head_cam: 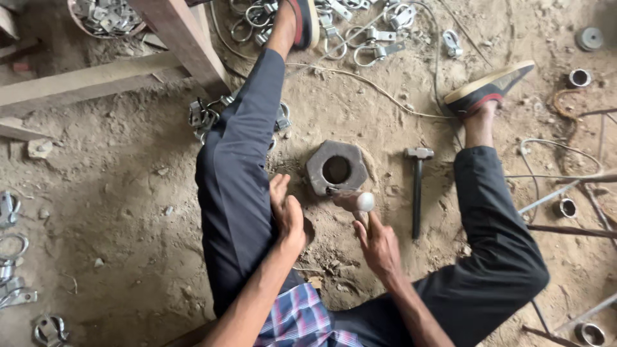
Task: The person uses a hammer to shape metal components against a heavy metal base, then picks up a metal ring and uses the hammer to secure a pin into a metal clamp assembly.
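I sit on dusty ground with my legs spread. A grey six-sided metal block with a round hole is set in the dirt between them. My right hand grips a small metal piece with a pale rounded end, held at the block's near edge; the piece is blurred. My left hand rests against my left thigh just left of the block, fingers extended, holding nothing. A hammer with a dark handle lies on the ground right of the block, apart from both hands.
Heaps of metal clamps lie beyond my feet, more lie at the left edge and in a basin. Wooden beams cross the upper left. Metal rings, thin rods and a wire lie at the right.
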